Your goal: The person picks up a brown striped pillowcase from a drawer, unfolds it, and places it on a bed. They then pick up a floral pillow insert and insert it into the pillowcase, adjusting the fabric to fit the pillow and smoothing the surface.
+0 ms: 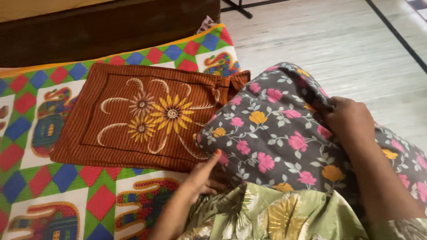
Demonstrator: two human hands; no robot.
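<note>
The right hand [348, 117] is closed, pinching the upper right edge of a grey floral pillow [280, 132], its fingers sunk into the cloth. The left hand [206, 174] lies lower, fingers pressed together and stretched along the pillow's lower left side, the thumb tip touching the fabric. The pillow sits at the right edge of the bed, half over the person's lap, where a green leaf-print garment [273, 217] shows below it. Judging by the folds and the dents under the fingers, the pillow is soft and light, its thin cover loose enough to slide; the corners and the seam edge look the surest places to take hold.

Just beside it to the left, touching it, a brown pillow cover [138, 122] with stitched yellow flowers lies flat on the bedsheet [41, 187], a checked cloth of red, blue and green diamonds with elephant panels. No packages, labels or signs show. Pale floor [343, 39] lies beyond the bed's right edge.
</note>
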